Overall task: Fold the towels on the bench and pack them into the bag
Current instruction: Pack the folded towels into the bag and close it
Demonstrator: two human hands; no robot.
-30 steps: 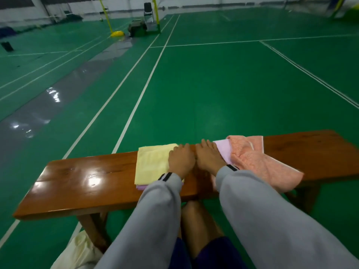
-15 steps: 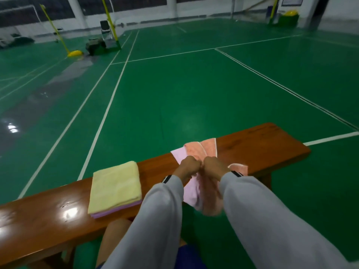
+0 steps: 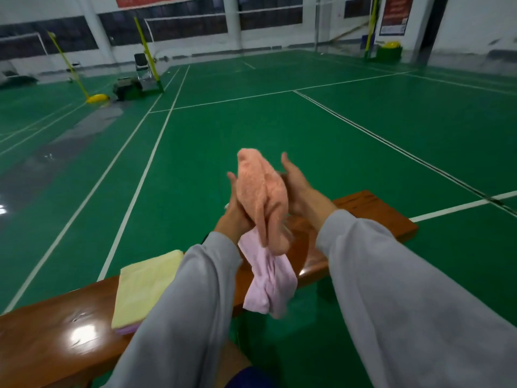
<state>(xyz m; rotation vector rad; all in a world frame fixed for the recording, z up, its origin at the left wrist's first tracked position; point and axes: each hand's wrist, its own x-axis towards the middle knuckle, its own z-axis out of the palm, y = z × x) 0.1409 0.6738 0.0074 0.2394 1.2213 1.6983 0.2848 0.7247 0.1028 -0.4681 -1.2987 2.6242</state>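
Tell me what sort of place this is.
Most likely an indoor badminton hall. The green court floor is marked with white lines, and yellow net posts stand at the courts' edges.

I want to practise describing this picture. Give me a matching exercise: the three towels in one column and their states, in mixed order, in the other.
Things
1. peach towel
2. pink towel
3. yellow towel

States
A. folded flat on the bench
B. bunched up, lifted highest
C. hanging down, crumpled

Pairs: 1-B, 2-C, 3-A
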